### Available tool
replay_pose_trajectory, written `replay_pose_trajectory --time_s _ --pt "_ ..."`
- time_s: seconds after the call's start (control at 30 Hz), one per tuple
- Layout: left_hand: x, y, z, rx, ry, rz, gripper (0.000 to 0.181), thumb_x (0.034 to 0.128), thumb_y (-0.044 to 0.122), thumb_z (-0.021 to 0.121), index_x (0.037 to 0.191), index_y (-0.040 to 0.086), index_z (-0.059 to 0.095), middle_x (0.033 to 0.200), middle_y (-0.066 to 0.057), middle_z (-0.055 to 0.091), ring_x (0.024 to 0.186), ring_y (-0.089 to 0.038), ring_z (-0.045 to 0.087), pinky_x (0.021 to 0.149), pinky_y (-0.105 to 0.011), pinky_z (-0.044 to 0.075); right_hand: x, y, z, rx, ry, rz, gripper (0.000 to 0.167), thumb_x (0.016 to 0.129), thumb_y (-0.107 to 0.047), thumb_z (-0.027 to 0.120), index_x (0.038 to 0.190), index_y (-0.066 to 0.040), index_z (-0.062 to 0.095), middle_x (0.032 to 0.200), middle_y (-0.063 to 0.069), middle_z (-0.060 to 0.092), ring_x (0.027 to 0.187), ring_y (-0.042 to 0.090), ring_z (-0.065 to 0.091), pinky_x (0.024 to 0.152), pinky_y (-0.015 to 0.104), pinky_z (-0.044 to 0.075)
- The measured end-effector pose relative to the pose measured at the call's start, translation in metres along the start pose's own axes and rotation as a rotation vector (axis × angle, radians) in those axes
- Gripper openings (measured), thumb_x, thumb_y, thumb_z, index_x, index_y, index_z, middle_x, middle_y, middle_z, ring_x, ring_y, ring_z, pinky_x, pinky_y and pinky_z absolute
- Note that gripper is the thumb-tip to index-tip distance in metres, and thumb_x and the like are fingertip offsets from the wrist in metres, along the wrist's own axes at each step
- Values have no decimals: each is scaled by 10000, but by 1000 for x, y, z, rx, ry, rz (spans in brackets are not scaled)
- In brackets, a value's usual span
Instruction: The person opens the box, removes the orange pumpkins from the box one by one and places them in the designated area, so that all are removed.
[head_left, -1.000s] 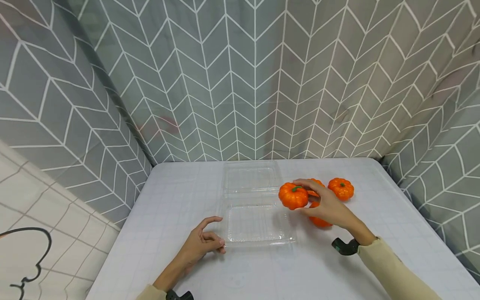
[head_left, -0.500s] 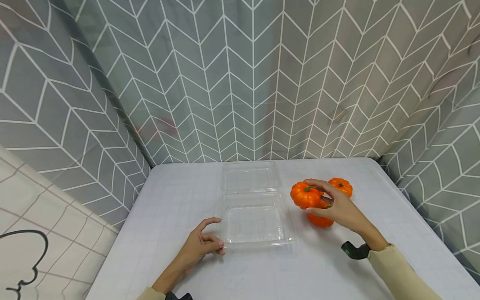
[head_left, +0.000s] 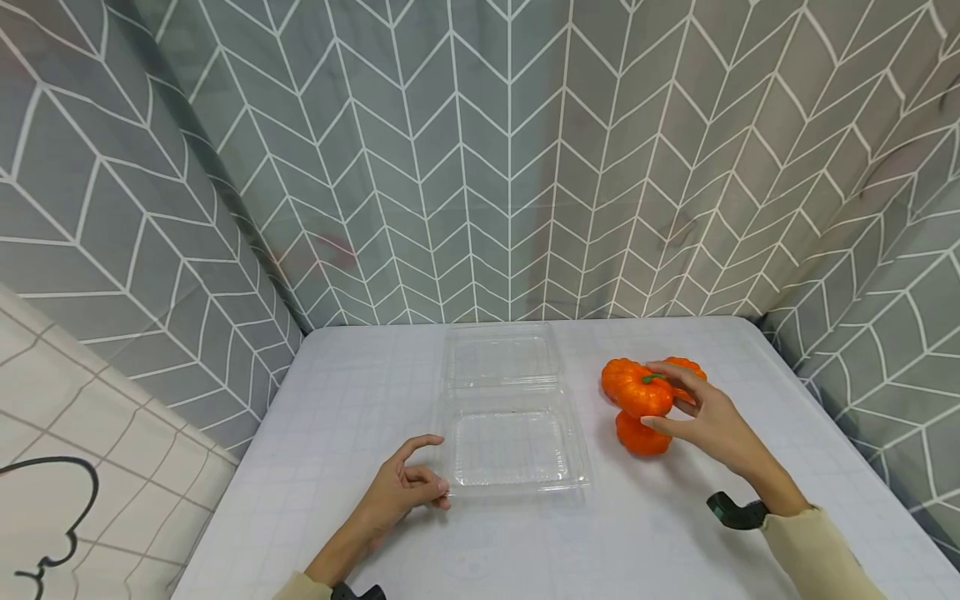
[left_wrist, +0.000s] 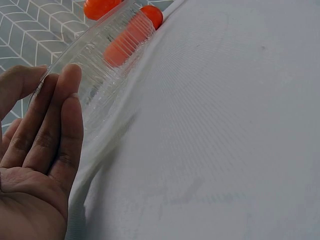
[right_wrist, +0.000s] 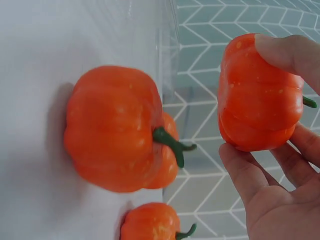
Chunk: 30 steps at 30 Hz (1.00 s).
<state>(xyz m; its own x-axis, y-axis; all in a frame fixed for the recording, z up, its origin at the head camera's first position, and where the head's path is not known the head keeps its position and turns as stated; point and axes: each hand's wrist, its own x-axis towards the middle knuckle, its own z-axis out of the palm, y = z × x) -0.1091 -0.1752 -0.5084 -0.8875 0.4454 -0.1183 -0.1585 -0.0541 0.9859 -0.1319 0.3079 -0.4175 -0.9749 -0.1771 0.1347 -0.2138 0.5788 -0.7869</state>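
My right hand (head_left: 708, 421) grips a small orange pumpkin (head_left: 643, 395) with a green stem, thumb on one side and fingers on the other. In the right wrist view this held pumpkin (right_wrist: 260, 95) is clear of the table. Below it a second pumpkin (head_left: 642, 435) sits on the table, with another pumpkin (head_left: 617, 373) behind to the left and one more pumpkin (head_left: 686, 364) partly hidden by the hand. My left hand (head_left: 405, 479) pinches the near left corner of a clear plastic clamshell container (head_left: 517, 483); the left wrist view shows thumb and fingertips at its rim (left_wrist: 75, 47).
The container's lid (head_left: 498, 333) lies folded back flat toward the far edge of the white table (head_left: 352, 367). A grey curtain (head_left: 450, 167) with white chevron lines stands behind and at the sides. Both wrists wear black devices (head_left: 738, 510).
My right hand has moved to the right with the held pumpkin, from beside the container to over the other pumpkins. The left hand has stayed at the container's corner.
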Motion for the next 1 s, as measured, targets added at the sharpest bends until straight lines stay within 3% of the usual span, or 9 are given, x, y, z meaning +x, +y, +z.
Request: replay_pose_trajectory --time_s 0.37,0.6,0.83,1.0 --pt "0 0 0 0 -9 10 810 929 84 774 1576 81 286 898 -96 748 815 -276 759 893 -447 590 -11 14 -14 22 56 41 772 881 -282 850 1538 -185 455 1580 129 383 1392 365 400 939 52 402" --pt "0 -1 0 2 -19 18 821 929 91 776 1578 68 274 901 -93 749 813 -269 759 890 -449 592 -21 26 -20 11 94 45 764 904 -203 828 1554 -152 430 1584 196 355 1340 210 417 913 30 404" --pt "0 0 0 -2 -9 5 807 930 88 774 1576 88 290 903 -100 747 813 -274 758 898 -450 588 -27 41 -24 29 134 45 771 903 -165 825 1555 -113 416 1582 174 347 1206 -94 406 909 21 405" --pt "0 0 -1 -4 -7 2 814 926 94 780 1576 87 291 899 -100 748 811 -278 759 904 -444 585 -29 49 -26 26 150 68 786 911 -192 820 1566 -95 395 1554 176 366 1175 -120 399 901 18 407"
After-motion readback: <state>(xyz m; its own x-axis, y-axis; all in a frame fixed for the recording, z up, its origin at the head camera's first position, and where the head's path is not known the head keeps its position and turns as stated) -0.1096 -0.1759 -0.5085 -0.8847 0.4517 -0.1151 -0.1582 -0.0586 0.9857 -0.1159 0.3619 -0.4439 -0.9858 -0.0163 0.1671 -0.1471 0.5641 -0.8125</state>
